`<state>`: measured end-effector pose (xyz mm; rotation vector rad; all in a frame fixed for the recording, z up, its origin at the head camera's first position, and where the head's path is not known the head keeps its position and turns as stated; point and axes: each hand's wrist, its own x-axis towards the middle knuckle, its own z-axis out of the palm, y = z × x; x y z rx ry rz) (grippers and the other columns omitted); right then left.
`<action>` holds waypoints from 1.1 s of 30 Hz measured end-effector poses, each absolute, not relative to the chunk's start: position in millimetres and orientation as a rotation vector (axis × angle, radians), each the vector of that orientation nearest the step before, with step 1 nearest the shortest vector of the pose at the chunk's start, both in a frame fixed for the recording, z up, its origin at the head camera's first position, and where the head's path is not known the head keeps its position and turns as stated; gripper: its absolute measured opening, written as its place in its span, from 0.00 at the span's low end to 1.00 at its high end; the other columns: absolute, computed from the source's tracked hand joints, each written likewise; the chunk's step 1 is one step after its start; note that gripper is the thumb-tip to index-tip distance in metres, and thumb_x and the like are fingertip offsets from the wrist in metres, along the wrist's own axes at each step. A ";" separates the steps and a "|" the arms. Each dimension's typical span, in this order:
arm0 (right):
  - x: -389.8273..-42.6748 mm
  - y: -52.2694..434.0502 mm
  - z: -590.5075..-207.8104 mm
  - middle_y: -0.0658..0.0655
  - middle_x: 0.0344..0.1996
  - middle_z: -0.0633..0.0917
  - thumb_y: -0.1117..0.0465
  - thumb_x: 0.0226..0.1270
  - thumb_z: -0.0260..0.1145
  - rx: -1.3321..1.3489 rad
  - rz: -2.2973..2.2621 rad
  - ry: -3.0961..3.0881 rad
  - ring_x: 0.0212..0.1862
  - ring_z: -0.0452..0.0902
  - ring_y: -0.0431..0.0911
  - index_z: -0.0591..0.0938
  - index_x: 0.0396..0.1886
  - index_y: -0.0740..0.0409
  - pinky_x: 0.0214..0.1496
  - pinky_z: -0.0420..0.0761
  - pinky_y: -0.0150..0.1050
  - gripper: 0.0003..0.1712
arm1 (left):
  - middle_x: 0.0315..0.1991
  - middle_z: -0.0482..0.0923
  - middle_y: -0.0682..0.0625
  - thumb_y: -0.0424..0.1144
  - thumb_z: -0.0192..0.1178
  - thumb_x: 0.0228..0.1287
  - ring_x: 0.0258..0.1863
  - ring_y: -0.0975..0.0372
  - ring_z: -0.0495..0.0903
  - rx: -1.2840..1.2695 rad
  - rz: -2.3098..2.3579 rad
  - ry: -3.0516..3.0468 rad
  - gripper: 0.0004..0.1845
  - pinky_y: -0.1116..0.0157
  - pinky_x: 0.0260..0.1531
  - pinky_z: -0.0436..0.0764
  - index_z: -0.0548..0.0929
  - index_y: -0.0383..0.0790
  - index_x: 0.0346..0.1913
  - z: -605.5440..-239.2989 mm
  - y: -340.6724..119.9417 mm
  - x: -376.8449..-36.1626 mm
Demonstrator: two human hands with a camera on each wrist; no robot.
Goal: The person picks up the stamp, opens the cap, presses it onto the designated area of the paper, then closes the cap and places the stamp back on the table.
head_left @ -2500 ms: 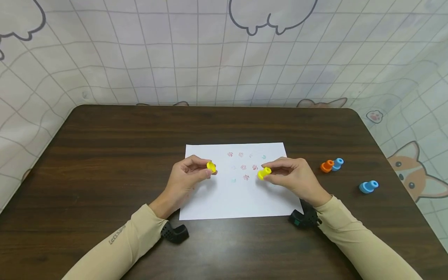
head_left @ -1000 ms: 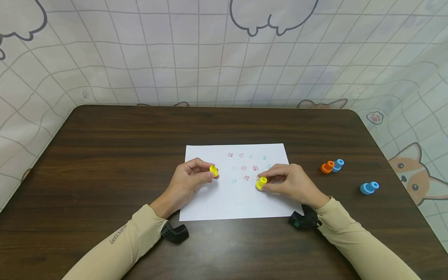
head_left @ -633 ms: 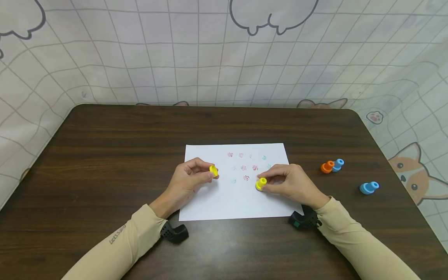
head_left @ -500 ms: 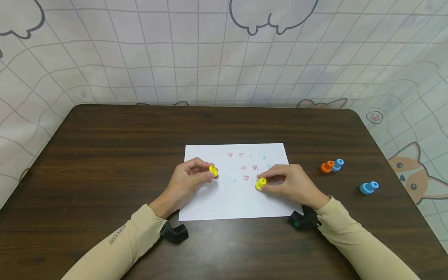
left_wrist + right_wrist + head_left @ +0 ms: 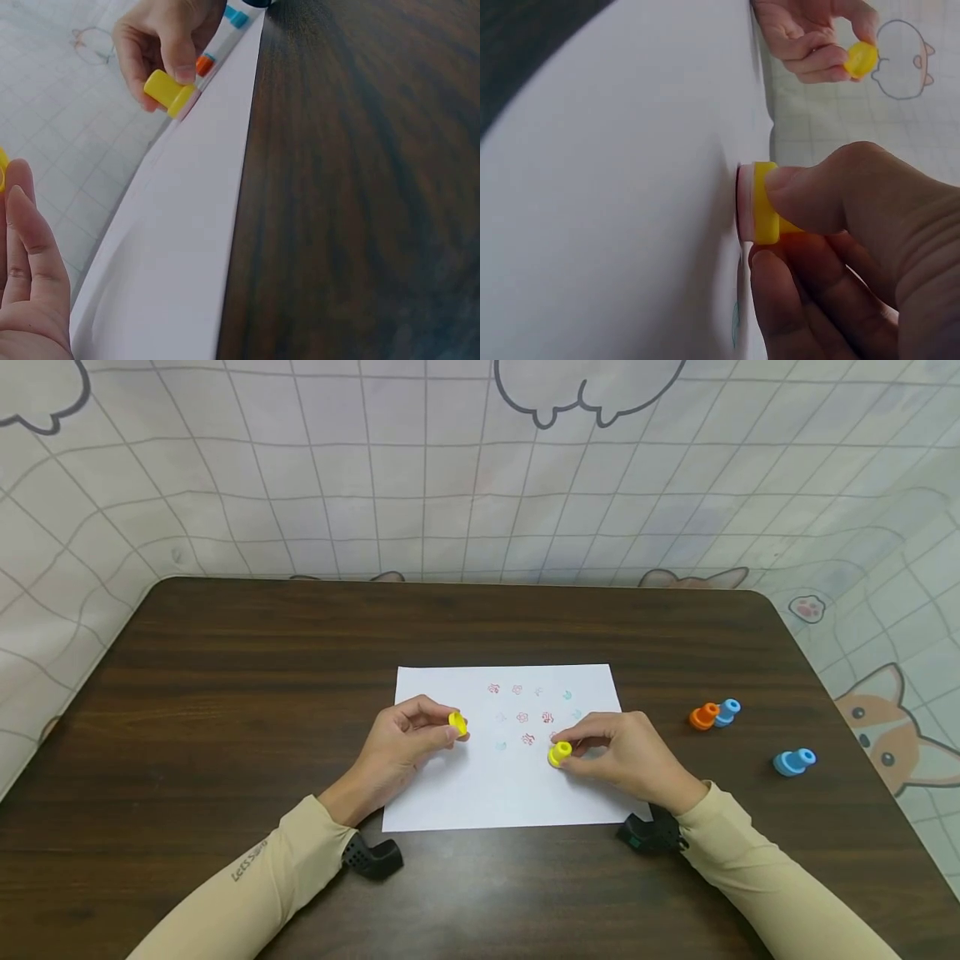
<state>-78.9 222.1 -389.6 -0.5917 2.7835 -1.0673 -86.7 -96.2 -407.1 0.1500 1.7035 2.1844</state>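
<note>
A yellow self-inking stamp is pinched between the thumb and fingers of my right hand. In the right wrist view, the stamp's pinkish base faces the white paper and appears to touch it. My left hand holds a small round yellow cap at its fingertips, raised over the paper's left part. Small red and teal prints stand in rows on the paper's upper right part; some are very faint. The stamp and right hand hide part of the paper beneath them.
An orange stamp and a blue stamp stand close together on the dark wooden table, right of the paper. Another blue stamp is nearer the table's right edge. A patterned cloth hangs behind.
Compared with 2.5 s ago, my right hand has brought the yellow stamp down toward me onto the paper, then stayed there. The left hand turned the cap slightly and shifted a little right.
</note>
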 end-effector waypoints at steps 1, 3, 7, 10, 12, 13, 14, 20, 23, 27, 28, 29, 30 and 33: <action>-78.6 222.0 -389.6 0.47 0.38 0.93 0.64 0.55 0.82 -0.580 -1.070 2.782 0.36 0.84 0.37 0.93 0.44 0.49 0.45 0.86 0.28 0.16 | 0.45 0.86 0.51 0.25 0.65 0.67 0.44 0.63 0.90 0.144 2.180 1.708 0.09 0.70 0.50 0.88 0.84 0.38 0.47 -407.2 -96.3 -86.7; -78.3 222.0 -389.4 0.47 0.37 0.93 0.63 0.54 0.82 -0.570 -1.071 2.783 0.36 0.84 0.37 0.93 0.44 0.49 0.46 0.86 0.28 0.16 | 0.45 0.86 0.51 0.25 0.65 0.67 0.44 0.63 0.90 0.133 2.173 1.713 0.09 0.70 0.50 0.88 0.84 0.38 0.47 -407.1 -96.4 -86.7; -77.9 221.9 -388.8 0.47 0.37 0.93 0.63 0.54 0.82 -0.578 -1.071 2.786 0.37 0.84 0.38 0.93 0.44 0.49 0.46 0.86 0.29 0.16 | 0.44 0.86 0.51 0.25 0.65 0.67 0.44 0.63 0.90 0.124 2.177 1.702 0.10 0.70 0.50 0.88 0.84 0.39 0.47 -406.3 -96.5 -85.7; -78.2 221.9 -389.1 0.47 0.37 0.93 0.63 0.54 0.82 -0.583 -1.071 2.785 0.37 0.84 0.38 0.93 0.44 0.49 0.46 0.86 0.29 0.16 | 0.44 0.86 0.51 0.24 0.64 0.67 0.44 0.63 0.90 0.121 2.187 1.693 0.10 0.70 0.49 0.89 0.84 0.40 0.46 -404.7 -96.5 -85.3; -78.3 222.1 -389.7 0.47 0.38 0.93 0.63 0.54 0.82 -0.581 -1.068 2.784 0.37 0.84 0.37 0.93 0.44 0.48 0.46 0.86 0.29 0.16 | 0.44 0.86 0.52 0.24 0.64 0.67 0.44 0.63 0.90 0.124 2.183 1.699 0.10 0.70 0.49 0.89 0.84 0.40 0.46 -404.4 -96.9 -85.1; -78.3 222.2 -390.0 0.47 0.38 0.93 0.63 0.54 0.82 -0.579 -1.066 2.785 0.38 0.84 0.37 0.93 0.44 0.48 0.47 0.86 0.29 0.16 | 0.44 0.86 0.52 0.24 0.64 0.67 0.44 0.63 0.90 0.125 2.181 1.703 0.10 0.70 0.49 0.89 0.84 0.39 0.46 -404.3 -96.8 -85.2; -78.4 222.3 -390.3 0.47 0.38 0.93 0.63 0.55 0.82 -0.577 -1.068 2.783 0.38 0.85 0.37 0.93 0.44 0.48 0.47 0.86 0.29 0.16 | 0.44 0.86 0.52 0.24 0.64 0.67 0.44 0.63 0.90 0.124 2.179 1.706 0.09 0.70 0.49 0.89 0.84 0.39 0.46 -404.1 -96.7 -85.4; -78.4 223.1 -390.9 0.47 0.38 0.93 0.63 0.55 0.82 -0.576 -1.070 2.780 0.38 0.85 0.37 0.93 0.44 0.48 0.50 0.88 0.32 0.16 | 0.43 0.87 0.52 0.24 0.64 0.66 0.44 0.63 0.90 0.139 2.179 1.701 0.10 0.69 0.50 0.89 0.84 0.39 0.46 -404.8 -96.2 -86.2; -78.1 222.4 -390.8 0.46 0.38 0.93 0.62 0.55 0.82 -0.578 -1.071 2.779 0.38 0.85 0.37 0.93 0.44 0.48 0.51 0.88 0.33 0.16 | 0.43 0.87 0.52 0.24 0.64 0.66 0.44 0.63 0.90 0.142 2.179 1.702 0.10 0.69 0.50 0.89 0.84 0.40 0.46 -404.8 -96.7 -86.4; -77.7 221.4 -389.8 0.46 0.38 0.93 0.62 0.55 0.82 -0.579 -1.075 2.775 0.38 0.85 0.37 0.93 0.44 0.48 0.51 0.88 0.34 0.15 | 0.43 0.87 0.52 0.25 0.64 0.67 0.44 0.63 0.90 0.135 2.172 1.715 0.10 0.69 0.50 0.89 0.84 0.39 0.47 -405.4 -97.3 -86.7; -77.6 221.4 -389.6 0.46 0.38 0.93 0.62 0.55 0.82 -0.578 -1.076 2.777 0.38 0.85 0.37 0.93 0.44 0.48 0.51 0.88 0.35 0.15 | 0.43 0.87 0.52 0.25 0.64 0.67 0.44 0.63 0.90 0.133 2.168 1.719 0.09 0.69 0.50 0.88 0.84 0.39 0.47 -405.4 -97.2 -86.7; -77.5 221.4 -389.4 0.47 0.38 0.93 0.62 0.55 0.82 -0.577 -1.078 2.776 0.38 0.85 0.37 0.93 0.44 0.48 0.51 0.88 0.35 0.15 | 0.43 0.87 0.52 0.25 0.65 0.67 0.44 0.63 0.90 0.129 2.166 1.720 0.09 0.70 0.50 0.88 0.84 0.39 0.47 -405.2 -96.9 -86.8; -77.4 221.4 -389.2 0.47 0.39 0.93 0.62 0.55 0.82 -0.577 -1.081 2.774 0.38 0.85 0.37 0.93 0.45 0.49 0.52 0.88 0.35 0.15 | 0.43 0.87 0.52 0.25 0.65 0.67 0.44 0.63 0.90 0.127 2.165 1.720 0.09 0.70 0.50 0.88 0.84 0.39 0.47 -405.3 -96.6 -86.8; -76.9 221.8 -389.2 0.47 0.39 0.93 0.63 0.56 0.81 -0.579 -1.092 2.765 0.38 0.85 0.37 0.93 0.45 0.49 0.52 0.88 0.34 0.16 | 0.43 0.87 0.52 0.25 0.65 0.67 0.44 0.63 0.90 0.125 2.162 1.717 0.09 0.70 0.49 0.88 0.84 0.38 0.47 -405.3 -95.6 -86.9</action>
